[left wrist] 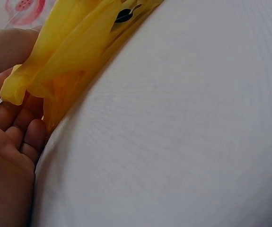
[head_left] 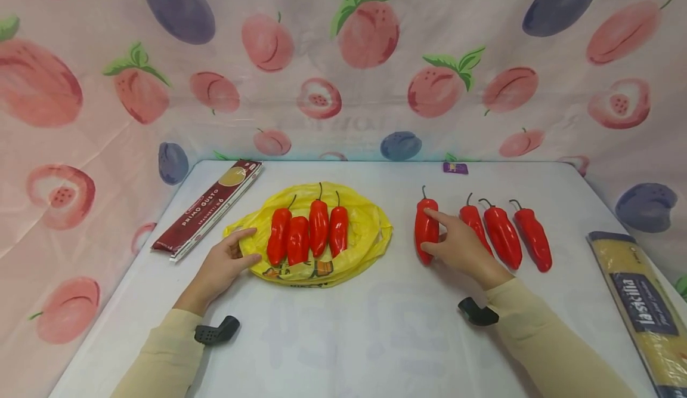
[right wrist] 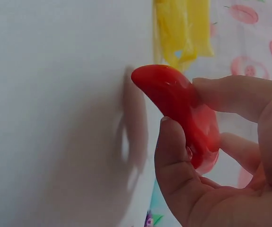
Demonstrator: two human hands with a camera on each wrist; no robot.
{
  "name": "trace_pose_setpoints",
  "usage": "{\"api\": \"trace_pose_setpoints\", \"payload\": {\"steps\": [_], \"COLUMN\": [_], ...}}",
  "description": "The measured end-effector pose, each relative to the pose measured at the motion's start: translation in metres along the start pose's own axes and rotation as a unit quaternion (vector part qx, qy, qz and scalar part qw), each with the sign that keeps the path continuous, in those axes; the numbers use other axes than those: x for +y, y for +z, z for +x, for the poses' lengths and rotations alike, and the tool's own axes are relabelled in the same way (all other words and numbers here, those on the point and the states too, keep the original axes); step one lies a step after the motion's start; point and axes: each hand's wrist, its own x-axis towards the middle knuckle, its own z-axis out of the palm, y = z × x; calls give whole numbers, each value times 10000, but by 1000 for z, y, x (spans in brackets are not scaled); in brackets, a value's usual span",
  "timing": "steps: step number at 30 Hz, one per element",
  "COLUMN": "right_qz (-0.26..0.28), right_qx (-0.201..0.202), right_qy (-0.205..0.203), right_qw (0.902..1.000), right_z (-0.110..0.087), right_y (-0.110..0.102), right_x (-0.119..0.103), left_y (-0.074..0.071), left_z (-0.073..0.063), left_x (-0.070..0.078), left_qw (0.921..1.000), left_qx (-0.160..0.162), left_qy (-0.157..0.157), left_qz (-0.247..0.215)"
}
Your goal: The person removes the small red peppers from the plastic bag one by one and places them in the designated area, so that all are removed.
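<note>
My right hand (head_left: 463, 247) pinches a red chili pepper (head_left: 426, 225) between thumb and fingers, its thin stem pointing away from me. In the right wrist view that pepper (right wrist: 180, 104) is lifted off the white surface, its shadow falling beside it. At the left edge of a yellow plastic bag (head_left: 370, 216), my left hand (head_left: 228, 264) holds the rim, with the crumpled film (left wrist: 74, 52) between thumb and fingers in the left wrist view. Several red peppers (head_left: 319, 228) lie side by side in the bag's spread mouth, its printed front overlapping their lower ends.
Three more red peppers (head_left: 503, 237) lie in a row right of my right hand, which partly covers the nearest. A maroon spaghetti pack (head_left: 206, 210) lies at the back left, a yellow pasta pack (head_left: 641, 302) along the right edge. A small purple packet (head_left: 455, 168) sits by the back edge.
</note>
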Motion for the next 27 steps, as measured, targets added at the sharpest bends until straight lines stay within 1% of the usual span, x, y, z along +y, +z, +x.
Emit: {"api": "trace_pose_setpoints", "payload": {"steps": [9, 14, 20, 27], "right_qz": [-217, -222, -208, -201], "right_qx": [-71, -59, 38, 7], "right_qy": [11, 136, 122, 180], "right_qw": [9997, 9996, 9997, 9996], "right_z": [2, 3, 4, 2], "right_y": [-1, 1, 3, 2], "right_x": [8, 9, 12, 11], "left_y": [0, 0, 0, -1], "left_z": [0, 0, 0, 0], "left_x": [0, 0, 1, 1], "left_qw": [10000, 10000, 10000, 9999], "left_qx": [-30, -24, -12, -34], "left_qy": [-42, -43, -5, 44], "left_qz": [3, 40, 80, 131]}}
